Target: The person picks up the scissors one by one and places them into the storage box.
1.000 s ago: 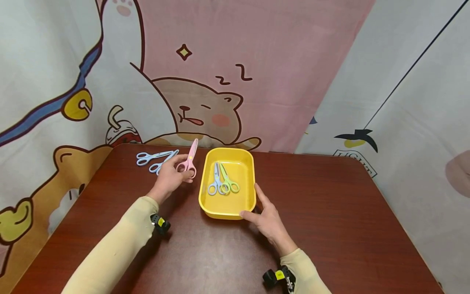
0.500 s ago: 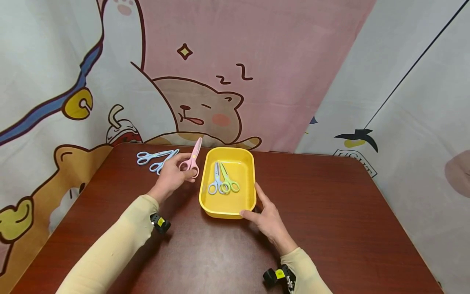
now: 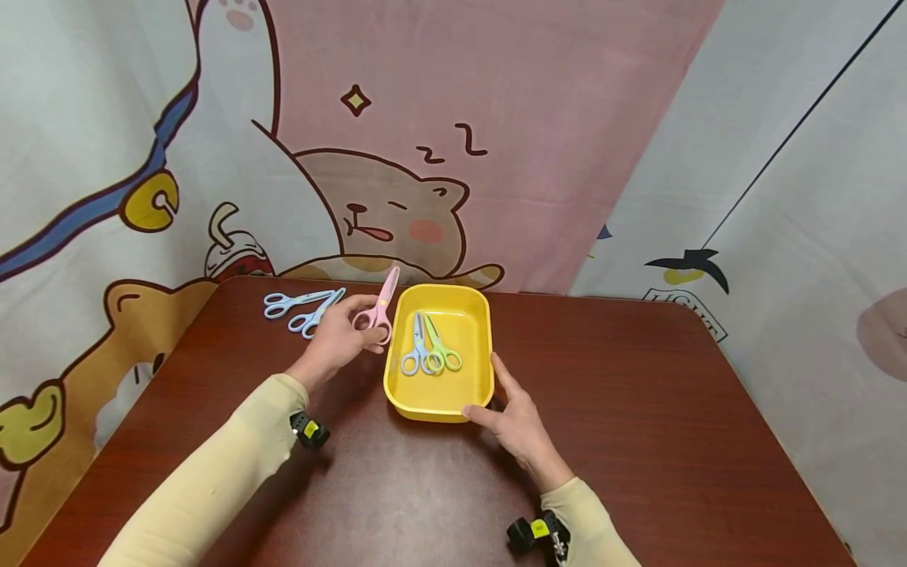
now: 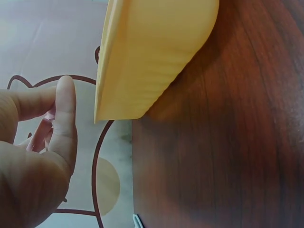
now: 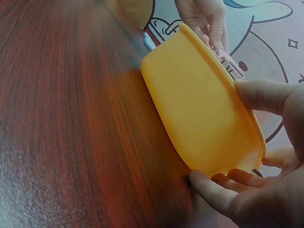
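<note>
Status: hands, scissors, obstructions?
Left hand holds pink scissors beside yellow tray. Right hand touches tray's near right corner. Blue scissors, green scissors inside tray. No obstruction seen.

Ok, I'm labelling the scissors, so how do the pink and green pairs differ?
The pink scissors are pale pink; the green scissors are light green. The left hand holds the pink scissors; the green scissors lie in the yellow tray. In the head view, the pink scissors' tips lean right, the green scissors' left. Both have two handle loops.
</note>
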Motion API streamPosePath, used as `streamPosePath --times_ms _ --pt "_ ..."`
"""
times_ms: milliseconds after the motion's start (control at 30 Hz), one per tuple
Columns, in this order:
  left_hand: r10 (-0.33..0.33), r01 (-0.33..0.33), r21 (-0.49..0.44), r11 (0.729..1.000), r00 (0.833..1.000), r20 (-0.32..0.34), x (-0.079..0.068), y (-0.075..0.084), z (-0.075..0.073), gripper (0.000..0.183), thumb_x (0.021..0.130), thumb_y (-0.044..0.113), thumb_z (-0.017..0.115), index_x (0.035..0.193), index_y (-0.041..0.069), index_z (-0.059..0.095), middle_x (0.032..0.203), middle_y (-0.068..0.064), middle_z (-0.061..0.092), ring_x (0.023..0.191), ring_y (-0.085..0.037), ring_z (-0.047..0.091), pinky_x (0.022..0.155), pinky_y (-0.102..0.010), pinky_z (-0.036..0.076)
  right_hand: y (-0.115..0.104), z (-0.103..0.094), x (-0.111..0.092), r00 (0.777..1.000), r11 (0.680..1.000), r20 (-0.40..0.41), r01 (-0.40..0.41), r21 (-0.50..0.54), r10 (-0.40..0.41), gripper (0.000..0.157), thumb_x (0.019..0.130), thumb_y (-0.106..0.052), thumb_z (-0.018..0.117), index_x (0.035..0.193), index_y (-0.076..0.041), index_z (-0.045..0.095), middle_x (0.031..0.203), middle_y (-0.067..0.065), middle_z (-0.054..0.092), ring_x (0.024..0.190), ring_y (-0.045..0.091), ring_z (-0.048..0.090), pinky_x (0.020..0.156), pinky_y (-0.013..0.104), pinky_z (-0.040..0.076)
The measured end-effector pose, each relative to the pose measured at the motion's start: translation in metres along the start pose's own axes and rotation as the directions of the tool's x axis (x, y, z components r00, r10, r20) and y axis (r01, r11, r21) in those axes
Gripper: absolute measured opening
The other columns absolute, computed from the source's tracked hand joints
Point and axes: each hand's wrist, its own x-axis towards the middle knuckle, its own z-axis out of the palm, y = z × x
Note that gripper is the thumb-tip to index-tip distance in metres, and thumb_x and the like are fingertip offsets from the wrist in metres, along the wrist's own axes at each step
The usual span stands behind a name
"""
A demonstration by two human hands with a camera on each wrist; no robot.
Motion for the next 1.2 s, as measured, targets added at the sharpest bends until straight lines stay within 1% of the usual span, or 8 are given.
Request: streamPosePath --times_ms 200,267,367,500,667,767,1067,1200 --pt "-0.027 0.027 0.001 1.0 0.999 0.025 -0.002 0.004 0.001 0.057 0.093 -0.007 0.069 0.147 -0.002 0.049 0.12 -0.025 0.055 0.078 -0.02 0.071 0.074 -0.043 0.063 0.0 0.0 0.0 1.0 1.0 -0.004 -0.001 -0.013 0.001 0.101 0.084 -0.006 0.083 0.166 -0.017 0.023 0.168 0.014 0.029 0.144 0.037 0.045 0.087 0.027 0.055" --pt "-0.03 0.03 0.0 1.0 0.999 0.03 -0.002 0.005 0.001 0.057 0.094 -0.007 0.069 0.147 -0.002 0.048 0.12 -0.024 0.054 0.079 -0.02 0.071 0.073 -0.041 0.063 0.0 0.001 0.0 1.0 1.0 -0.004 -0.003 -0.012 0.003 0.101 0.084 -0.006 0.083 0.166 -0.017 0.023 0.168 0.014 0.029 0.144 0.037 0.045 0.086 0.028 0.055" --pt "-0.041 0.041 -0.004 0.999 0.998 0.038 -0.003 0.006 0.001 0.057 0.094 -0.006 0.069 0.147 -0.002 0.048 0.119 -0.024 0.055 0.08 -0.021 0.071 0.075 -0.042 0.063 0.0 0.0 0.0 1.0 1.0 -0.002 -0.006 -0.009 0.006 0.102 0.084 -0.006 0.083 0.166 -0.017 0.023 0.168 0.014 0.029 0.143 0.037 0.046 0.086 0.027 0.054" --pt "-0.061 0.061 -0.002 0.998 0.997 0.041 -0.003 0.009 0.002 0.057 0.094 -0.005 0.069 0.147 -0.001 0.049 0.116 -0.024 0.057 0.08 -0.022 0.071 0.075 -0.041 0.063 0.0 0.0 -0.001 1.0 1.0 -0.002 -0.008 -0.007 0.008 0.102 0.084 -0.007 0.083 0.166 -0.018 0.024 0.168 0.013 0.029 0.142 0.037 0.046 0.086 0.027 0.054" --pt "-0.088 0.088 0.002 0.996 0.995 0.042 -0.001 0.013 0.004 0.056 0.094 -0.005 0.068 0.147 0.0 0.05 0.115 -0.025 0.06 0.081 -0.024 0.072 0.072 -0.036 0.063 -0.001 0.0 -0.001 1.0 1.0 -0.002 -0.01 -0.01 0.01 0.102 0.084 -0.007 0.083 0.166 -0.019 0.024 0.168 0.012 0.029 0.141 0.037 0.047 0.085 0.026 0.054" --pt "-0.097 0.097 0.002 0.995 0.994 0.045 -0.001 0.016 0.005 0.056 0.094 -0.005 0.068 0.146 -0.001 0.05 0.115 -0.025 0.059 0.08 -0.025 0.072 0.072 -0.036 0.063 -0.001 0.0 -0.001 1.0 1.0 -0.001 -0.009 -0.009 0.009 0.102 0.084 -0.007 0.083 0.166 -0.019 0.024 0.168 0.011 0.028 0.14 0.037 0.048 0.084 0.025 0.054" --pt "-0.09 0.089 0.018 0.996 0.995 0.05 -0.001 0.022 0.008 0.056 0.092 -0.004 0.071 0.145 -0.002 0.052 0.114 -0.021 0.055 0.074 -0.021 0.07 0.075 -0.041 0.063 -0.001 0.0 -0.001 1.0 1.0 0.0 -0.002 0.001 0.002 0.102 0.084 -0.006 0.082 0.166 -0.018 0.023 0.168 0.012 0.029 0.137 0.037 0.051 0.081 0.024 0.054" --pt "-0.094 0.094 0.01 0.996 0.994 0.062 -0.001 0.025 0.009 0.055 0.092 -0.004 0.072 0.143 -0.003 0.052 0.113 -0.02 0.054 0.072 -0.019 0.069 0.074 -0.04 0.063 -0.001 0.0 -0.001 1.0 1.0 -0.004 -0.005 -0.003 0.005 0.102 0.084 -0.006 0.083 0.166 -0.018 0.024 0.167 0.012 0.03 0.135 0.036 0.053 0.081 0.024 0.054"
